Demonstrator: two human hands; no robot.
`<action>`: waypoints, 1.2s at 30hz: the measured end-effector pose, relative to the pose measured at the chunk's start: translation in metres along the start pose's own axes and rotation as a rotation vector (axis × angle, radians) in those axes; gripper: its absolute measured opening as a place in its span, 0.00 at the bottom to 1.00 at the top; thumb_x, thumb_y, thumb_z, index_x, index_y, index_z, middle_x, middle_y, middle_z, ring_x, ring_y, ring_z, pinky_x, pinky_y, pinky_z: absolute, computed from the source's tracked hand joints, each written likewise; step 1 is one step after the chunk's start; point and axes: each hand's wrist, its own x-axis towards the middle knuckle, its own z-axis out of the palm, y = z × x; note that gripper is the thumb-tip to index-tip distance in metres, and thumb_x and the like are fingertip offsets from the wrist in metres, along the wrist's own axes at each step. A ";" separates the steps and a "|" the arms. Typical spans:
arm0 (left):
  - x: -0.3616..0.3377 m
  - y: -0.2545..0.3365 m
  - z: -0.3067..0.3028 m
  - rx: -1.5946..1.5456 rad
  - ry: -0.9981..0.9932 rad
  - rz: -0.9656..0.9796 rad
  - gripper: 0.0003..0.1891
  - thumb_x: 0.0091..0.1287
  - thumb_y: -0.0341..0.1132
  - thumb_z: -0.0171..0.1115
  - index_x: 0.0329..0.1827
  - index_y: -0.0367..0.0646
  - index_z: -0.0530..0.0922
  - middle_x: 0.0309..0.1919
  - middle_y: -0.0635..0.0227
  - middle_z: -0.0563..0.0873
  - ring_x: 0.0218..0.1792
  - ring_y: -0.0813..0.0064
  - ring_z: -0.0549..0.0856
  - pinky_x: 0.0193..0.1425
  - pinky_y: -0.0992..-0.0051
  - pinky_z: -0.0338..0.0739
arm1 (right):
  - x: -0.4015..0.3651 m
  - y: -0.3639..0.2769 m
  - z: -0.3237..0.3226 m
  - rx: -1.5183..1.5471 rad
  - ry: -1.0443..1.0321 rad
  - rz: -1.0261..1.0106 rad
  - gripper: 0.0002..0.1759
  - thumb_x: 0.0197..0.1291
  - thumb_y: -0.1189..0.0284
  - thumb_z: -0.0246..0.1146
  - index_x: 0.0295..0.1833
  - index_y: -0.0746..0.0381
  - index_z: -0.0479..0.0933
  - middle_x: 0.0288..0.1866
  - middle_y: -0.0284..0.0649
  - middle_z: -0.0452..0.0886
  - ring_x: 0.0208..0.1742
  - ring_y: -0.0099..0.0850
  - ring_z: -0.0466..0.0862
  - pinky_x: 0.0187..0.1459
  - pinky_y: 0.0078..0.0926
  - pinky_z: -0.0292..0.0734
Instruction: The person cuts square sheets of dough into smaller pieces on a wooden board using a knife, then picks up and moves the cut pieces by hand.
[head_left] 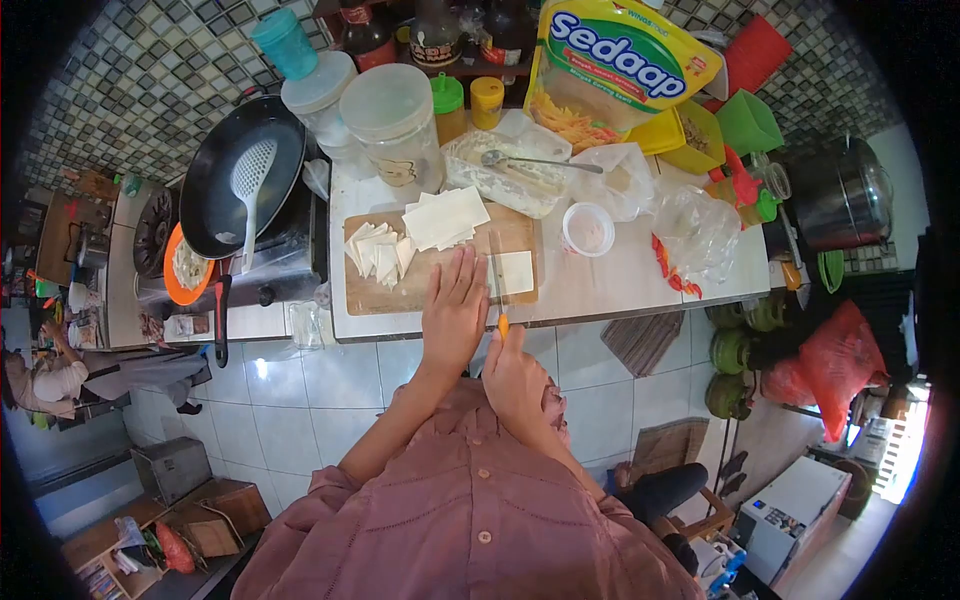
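Note:
My left hand (455,312) lies flat on the wooden cutting board (375,297), fingers stretched out. Its fingertips are close to the knife blade; whether a sheet lies under them is hidden. In my right hand (517,375) is a knife (503,327) with an orange-yellow handle, its blade pointing away from me over the board. Just right of the blade rests a pale, thin square dough sheet (516,272). Beyond my left fingertips is a stack of larger pale sheets (446,218). Smaller cut pieces (378,252) are heaped at the board's left.
Behind the board stand clear jars (393,130) and a floury plastic tub (505,180) with a spoon (545,162). To the right are a small white cup (588,230) and a plastic bag (698,235) with red chillies. A frying pan (215,200) holding a slotted turner sits on the stove left.

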 end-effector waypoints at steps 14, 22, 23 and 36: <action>0.000 0.001 -0.001 0.039 0.023 0.017 0.22 0.65 0.33 0.53 0.62 0.37 0.70 0.65 0.58 0.69 0.68 0.63 0.65 0.70 0.57 0.58 | 0.007 0.000 0.004 0.030 0.058 -0.027 0.14 0.66 0.61 0.50 0.39 0.63 0.66 0.12 0.47 0.75 0.14 0.46 0.78 0.15 0.45 0.72; 0.000 0.000 0.001 0.031 -0.003 0.009 0.22 0.66 0.33 0.53 0.63 0.38 0.69 0.66 0.58 0.68 0.69 0.63 0.64 0.70 0.57 0.57 | 0.005 -0.004 -0.003 0.020 0.014 0.026 0.15 0.66 0.61 0.50 0.40 0.64 0.66 0.13 0.48 0.76 0.15 0.47 0.79 0.17 0.44 0.74; -0.001 0.000 0.000 0.048 0.011 0.016 0.22 0.65 0.33 0.53 0.62 0.37 0.70 0.65 0.58 0.69 0.68 0.64 0.65 0.70 0.57 0.58 | 0.014 -0.005 0.000 0.040 0.014 0.020 0.15 0.66 0.61 0.50 0.40 0.64 0.66 0.13 0.49 0.76 0.15 0.47 0.79 0.17 0.45 0.73; -0.001 -0.004 -0.001 0.022 0.004 0.039 0.23 0.67 0.35 0.52 0.64 0.36 0.68 0.66 0.57 0.68 0.68 0.62 0.64 0.70 0.56 0.57 | -0.040 0.011 -0.026 0.140 -0.199 0.062 0.15 0.67 0.61 0.49 0.43 0.64 0.64 0.15 0.52 0.76 0.18 0.52 0.79 0.20 0.49 0.73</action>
